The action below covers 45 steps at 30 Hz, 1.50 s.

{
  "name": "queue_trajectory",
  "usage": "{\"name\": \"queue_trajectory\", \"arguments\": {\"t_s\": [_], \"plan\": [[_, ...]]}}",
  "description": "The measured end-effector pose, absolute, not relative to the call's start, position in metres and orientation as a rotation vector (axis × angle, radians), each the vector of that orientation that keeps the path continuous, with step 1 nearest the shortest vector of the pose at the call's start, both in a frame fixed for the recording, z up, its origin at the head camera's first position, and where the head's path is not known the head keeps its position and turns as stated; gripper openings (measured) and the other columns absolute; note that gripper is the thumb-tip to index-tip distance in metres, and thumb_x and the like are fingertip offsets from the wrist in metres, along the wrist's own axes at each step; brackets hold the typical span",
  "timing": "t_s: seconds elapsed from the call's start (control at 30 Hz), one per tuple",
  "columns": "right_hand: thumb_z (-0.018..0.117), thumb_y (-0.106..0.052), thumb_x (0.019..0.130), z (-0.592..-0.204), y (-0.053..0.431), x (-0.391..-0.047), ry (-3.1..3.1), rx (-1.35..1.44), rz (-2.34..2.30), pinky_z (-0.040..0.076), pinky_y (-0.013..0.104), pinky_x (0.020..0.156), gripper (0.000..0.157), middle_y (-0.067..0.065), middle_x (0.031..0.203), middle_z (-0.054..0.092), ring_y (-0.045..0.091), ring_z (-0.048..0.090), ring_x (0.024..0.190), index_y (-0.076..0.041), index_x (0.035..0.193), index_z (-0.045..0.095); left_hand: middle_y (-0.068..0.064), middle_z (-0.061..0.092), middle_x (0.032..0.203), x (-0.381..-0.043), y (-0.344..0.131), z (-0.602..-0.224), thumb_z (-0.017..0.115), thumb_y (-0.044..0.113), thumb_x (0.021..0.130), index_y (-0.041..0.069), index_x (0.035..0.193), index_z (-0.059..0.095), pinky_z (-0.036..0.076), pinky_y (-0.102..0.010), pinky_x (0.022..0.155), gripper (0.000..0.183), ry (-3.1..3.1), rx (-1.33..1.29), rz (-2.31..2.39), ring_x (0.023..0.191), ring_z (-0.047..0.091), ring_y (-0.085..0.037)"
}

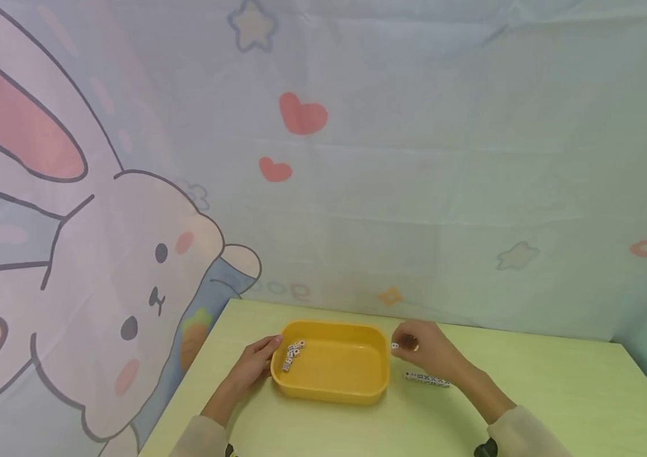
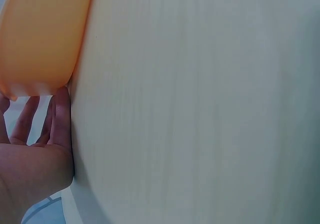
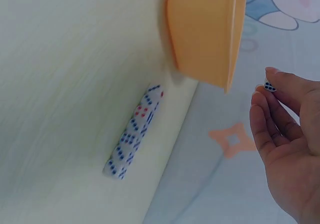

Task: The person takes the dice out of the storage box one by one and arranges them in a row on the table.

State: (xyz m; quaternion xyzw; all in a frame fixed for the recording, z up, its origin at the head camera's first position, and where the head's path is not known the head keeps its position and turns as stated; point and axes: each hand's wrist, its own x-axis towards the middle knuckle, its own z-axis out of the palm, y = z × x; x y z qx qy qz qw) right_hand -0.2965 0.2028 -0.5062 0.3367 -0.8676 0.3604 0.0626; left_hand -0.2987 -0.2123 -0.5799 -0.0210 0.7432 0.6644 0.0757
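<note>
My right hand [image 1: 423, 348] pinches a small white die [image 3: 269, 86] between thumb and fingertips, raised just beyond the right end of a yellow plastic tray [image 1: 334, 395]. My left hand [image 1: 254, 365] holds the tray's left end, thumb at the rim and the other fingers [image 2: 61, 114] against the outer wall. Inside the tray, several white dice [image 1: 293, 354] lie in a loose cluster near the left wall. A straight row of touching dice [image 3: 132, 134], with blue and red pips, lies on the table below my right hand.
The pale yellow-green table [image 1: 557, 387] extends to both sides of the tray. Behind it hangs a light cloth backdrop [image 1: 443, 158] printed with a large rabbit [image 1: 174, 273], hearts and stars, close to the table's far edge.
</note>
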Motion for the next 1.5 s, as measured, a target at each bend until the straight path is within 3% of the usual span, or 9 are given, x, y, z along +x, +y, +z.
{"name": "queue_trajectory", "arguments": {"t_s": [0.6,0.93,1.23,1.5], "plan": [[0.081,-0.007,0.094,-0.546,0.278,-0.283,-2.748,0.823,1.038,0.057,0.026,0.071,0.010,-0.011,0.091,0.068,0.004,0.062,0.083,-0.012,0.098,0.073,-0.030,0.057,0.147,-0.293,-0.216,-0.585,0.061,0.049,0.107,-0.006,0.152,0.050,0.061,-0.037,0.090,0.073,2.187,-0.060,2.024,0.122,0.066,-0.033],[0.084,-0.001,0.088,-0.573,0.308,-0.279,-2.773,0.766,0.978,0.056,0.025,0.066,0.016,-0.007,0.088,0.067,0.004,0.061,0.078,-0.011,0.094,0.073,-0.029,0.055,0.149,-0.295,-0.213,-0.584,0.059,0.048,0.108,-0.006,0.152,0.051,0.060,-0.036,0.094,0.070,2.188,-0.007,2.014,0.129,0.062,-0.036],[0.084,-0.006,0.089,-0.586,0.313,-0.276,-2.831,0.728,1.043,0.057,0.026,0.070,0.014,-0.010,0.088,0.067,0.003,0.060,0.080,-0.012,0.096,0.073,-0.028,0.057,0.147,-0.298,-0.214,-0.583,0.061,0.048,0.108,-0.005,0.152,0.052,0.061,-0.036,0.093,0.069,2.188,-0.021,2.025,0.128,0.063,-0.036],[0.085,-0.005,0.088,-0.587,0.308,-0.273,-2.795,0.696,1.045,0.057,0.025,0.071,0.015,-0.006,0.090,0.068,0.003,0.061,0.081,-0.010,0.097,0.073,-0.030,0.054,0.149,-0.300,-0.215,-0.580,0.057,0.048,0.109,-0.006,0.153,0.050,0.062,-0.035,0.089,0.070,2.185,0.025,2.021,0.125,0.065,-0.036]]}}
